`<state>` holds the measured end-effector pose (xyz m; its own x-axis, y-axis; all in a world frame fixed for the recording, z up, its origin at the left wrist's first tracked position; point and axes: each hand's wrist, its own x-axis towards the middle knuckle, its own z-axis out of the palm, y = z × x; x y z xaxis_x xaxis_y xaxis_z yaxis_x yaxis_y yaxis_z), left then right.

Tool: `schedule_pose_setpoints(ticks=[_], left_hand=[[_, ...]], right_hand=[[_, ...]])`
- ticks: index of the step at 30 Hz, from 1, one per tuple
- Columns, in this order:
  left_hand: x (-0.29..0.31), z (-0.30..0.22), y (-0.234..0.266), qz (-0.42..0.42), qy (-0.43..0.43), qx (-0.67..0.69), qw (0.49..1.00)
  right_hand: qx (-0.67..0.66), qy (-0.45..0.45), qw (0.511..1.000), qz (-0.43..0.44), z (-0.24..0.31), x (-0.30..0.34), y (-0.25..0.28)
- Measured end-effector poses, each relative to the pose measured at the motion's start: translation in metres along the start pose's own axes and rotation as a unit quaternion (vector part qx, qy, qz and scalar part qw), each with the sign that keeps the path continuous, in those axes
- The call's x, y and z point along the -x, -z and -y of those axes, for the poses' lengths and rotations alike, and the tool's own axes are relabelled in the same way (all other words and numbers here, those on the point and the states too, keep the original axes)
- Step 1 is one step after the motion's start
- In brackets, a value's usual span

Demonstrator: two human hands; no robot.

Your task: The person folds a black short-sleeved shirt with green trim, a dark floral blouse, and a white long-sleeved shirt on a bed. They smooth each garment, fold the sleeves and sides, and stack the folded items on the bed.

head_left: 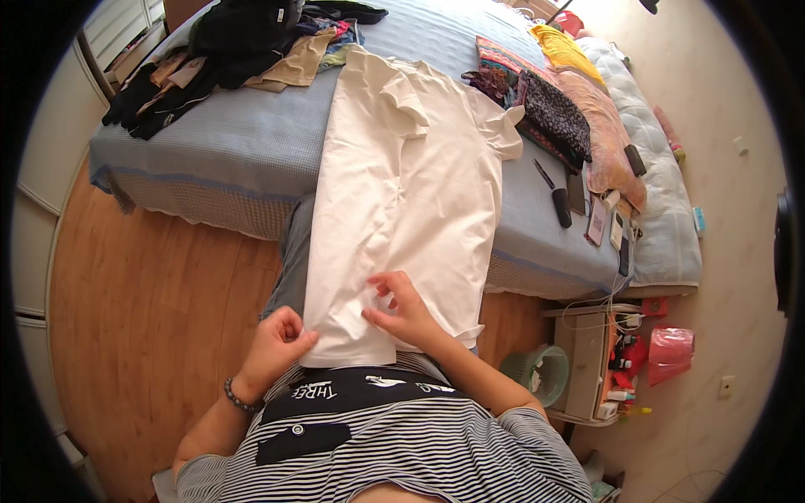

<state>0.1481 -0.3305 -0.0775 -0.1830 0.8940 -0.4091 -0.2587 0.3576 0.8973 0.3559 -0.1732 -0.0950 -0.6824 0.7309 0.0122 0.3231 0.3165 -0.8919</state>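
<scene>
A white short-sleeved T-shirt (444,193) lies stretched from the bed toward me, its lower end over my lap. Its left side is folded inward lengthwise, with a sleeve lying on top near the far end. At the near left edge my left hand (270,344) is closed, fingers curled and thumb against the cloth at the border. My right hand (405,312) hovers over or lightly touches the folded layer near the hem, its fingers bent but apart, holding nothing. A small ripple of cloth shows under its fingertips.
The bed (218,151) carries a pile of dark clothes (239,50) at far left. Folded dark patterned fabric (553,117), a pen (544,173) and phones (596,221) lie to the right. Beside the bed stand a bin (537,377) and a small cabinet (579,348) with cables.
</scene>
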Motion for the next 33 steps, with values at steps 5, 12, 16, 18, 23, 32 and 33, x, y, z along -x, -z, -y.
schedule_pose_setpoints(ticks=[5, 12, 16, 18, 23, 32, 33], left_hand=[[0.019, 0.012, -0.003, 0.026, 0.122, 0.039, 0.991], [-0.019, -0.032, 0.040, 0.094, -0.071, -0.334, 0.935], [-0.117, -0.109, 0.014, 0.045, -0.163, -0.159, 0.973], [-0.186, -0.128, 0.016, 0.088, -0.137, 0.007, 0.987], [-0.360, -0.121, 0.023, 0.021, -0.083, 0.195, 0.977], [-0.476, -0.167, 0.032, 0.028, -0.117, 0.231, 0.965], [-0.486, -0.171, 0.035, 0.028, -0.105, 0.230, 0.967]], right_hand=[[0.104, 0.135, 0.963, 0.207, 0.009, 0.020, -0.003], [-0.056, -0.005, 0.919, 0.391, 0.028, -0.017, 0.042], [-0.042, 0.012, 0.999, 0.019, -0.013, -0.133, 0.075], [0.147, 0.076, 0.978, -0.128, -0.021, -0.191, 0.089], [0.203, -0.060, 0.935, -0.284, -0.054, -0.288, 0.100], [-0.026, 0.078, 0.948, -0.306, -0.031, -0.360, 0.154], [0.041, 0.104, 0.956, -0.270, 0.000, -0.355, 0.151]])
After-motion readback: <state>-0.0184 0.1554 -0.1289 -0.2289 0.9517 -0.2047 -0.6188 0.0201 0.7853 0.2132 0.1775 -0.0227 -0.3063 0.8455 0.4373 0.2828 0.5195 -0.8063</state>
